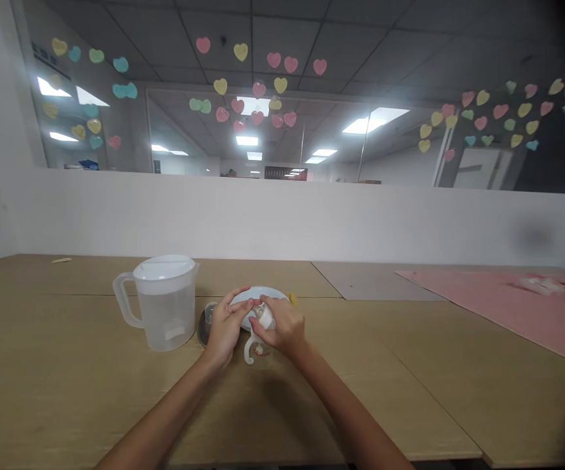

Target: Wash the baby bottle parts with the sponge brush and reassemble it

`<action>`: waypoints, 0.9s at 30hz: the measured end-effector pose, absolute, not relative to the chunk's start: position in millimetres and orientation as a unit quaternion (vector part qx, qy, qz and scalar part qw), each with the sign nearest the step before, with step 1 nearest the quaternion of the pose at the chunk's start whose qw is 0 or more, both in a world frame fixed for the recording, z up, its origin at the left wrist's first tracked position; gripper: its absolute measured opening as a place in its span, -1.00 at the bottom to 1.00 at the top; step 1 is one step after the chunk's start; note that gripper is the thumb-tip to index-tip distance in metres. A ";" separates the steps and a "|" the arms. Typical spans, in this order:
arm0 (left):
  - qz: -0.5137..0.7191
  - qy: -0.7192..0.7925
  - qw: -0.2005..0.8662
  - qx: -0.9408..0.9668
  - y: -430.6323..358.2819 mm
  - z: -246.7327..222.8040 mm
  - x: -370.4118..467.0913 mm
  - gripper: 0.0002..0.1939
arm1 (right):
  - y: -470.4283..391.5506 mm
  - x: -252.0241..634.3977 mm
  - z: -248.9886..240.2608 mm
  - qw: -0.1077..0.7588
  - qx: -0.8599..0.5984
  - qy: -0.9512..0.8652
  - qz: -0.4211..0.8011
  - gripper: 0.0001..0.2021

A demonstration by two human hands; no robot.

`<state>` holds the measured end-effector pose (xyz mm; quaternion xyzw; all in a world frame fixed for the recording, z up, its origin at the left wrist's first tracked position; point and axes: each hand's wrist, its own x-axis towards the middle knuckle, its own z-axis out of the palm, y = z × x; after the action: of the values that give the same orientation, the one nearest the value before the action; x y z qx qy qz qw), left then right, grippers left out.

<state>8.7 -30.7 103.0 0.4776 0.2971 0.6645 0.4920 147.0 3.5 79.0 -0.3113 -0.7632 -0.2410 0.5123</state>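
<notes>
My right hand [285,325] is closed around a small white and clear container [264,316], tilted above the table. My left hand [226,326] meets it from the left, thumb and fingertips drawn together at its upper end; what they pinch there is too small to make out. Just below the hands stands a clear cup [262,352] with red marks and a white curved handle [248,350]. Behind the fingers lies a pale plate [262,291], partly covered by both hands. Left of my left hand, a clear glass item [209,312] rests by a dark round dish [202,331], partly hidden.
A lidded plastic pitcher [168,307] stands to the left, its handle facing left. Something yellow [292,299] shows beside the plate. A flat wooden stick [61,260] lies at far left. A pink mat [502,307] covers the right side. A white wall [262,219] closes off the back.
</notes>
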 end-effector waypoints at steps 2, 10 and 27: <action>0.663 0.295 0.464 0.508 -32.8 103.9 8.9 -0.43 | 3.8 152.6 82.4 0.489 -0.312 -0.769 -0.269 -0.65; 0.613 0.325 0.289 0.659 -14.5 82.9 -1.4 -0.48 | 17.0 151.7 76.4 0.581 -0.299 -0.740 -0.161 -0.67; 0.516 0.382 0.100 0.760 16.1 -5.1 11.0 -0.40 | 13.8 145.1 21.7 0.593 -0.369 -0.714 -0.052 -0.75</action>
<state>11.0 16.1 -5.1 0.7600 0.3824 0.5160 0.0997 145.1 13.8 21.7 -0.3688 -0.7138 -0.0516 0.5932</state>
